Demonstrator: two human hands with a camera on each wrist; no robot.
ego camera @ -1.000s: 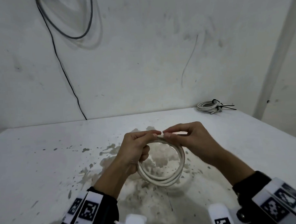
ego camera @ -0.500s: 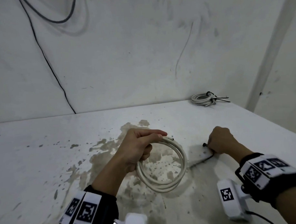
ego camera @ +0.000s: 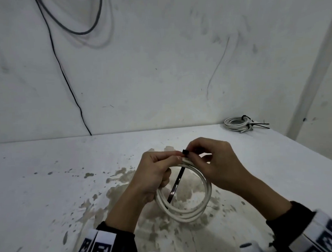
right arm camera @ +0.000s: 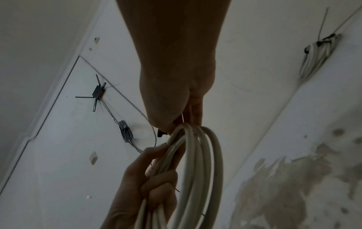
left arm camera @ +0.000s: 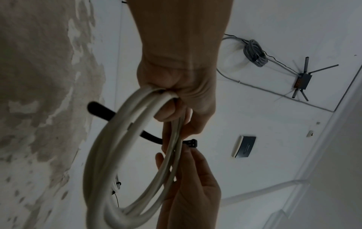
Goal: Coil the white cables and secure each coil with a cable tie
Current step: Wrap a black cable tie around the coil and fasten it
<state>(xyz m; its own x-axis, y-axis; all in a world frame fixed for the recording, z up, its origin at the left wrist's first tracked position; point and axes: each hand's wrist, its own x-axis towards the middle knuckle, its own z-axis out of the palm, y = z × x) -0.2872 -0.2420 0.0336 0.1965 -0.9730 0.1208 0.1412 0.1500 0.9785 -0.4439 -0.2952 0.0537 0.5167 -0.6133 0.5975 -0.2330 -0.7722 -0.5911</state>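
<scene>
A scuffed white wall (ego camera: 159, 73) stands behind a white table (ego camera: 41, 186) whose paint has flaked to bare patches near the middle. Two white cable coils are in sight. One finished coil (ego camera: 236, 123) lies at the far right corner of the table against the wall, bound with black ties whose tails stick out. The other coil (ego camera: 190, 209) is held up above the flaked patch, well apart from the first. The left hand (ego camera: 153, 175) has its fingers curled round the coil's upper left side. The right hand (ego camera: 219, 165) pinches the head of one black cable tie (ego camera: 176, 184) at the coil's top, and the strap slants down across the ring's opening.
</scene>
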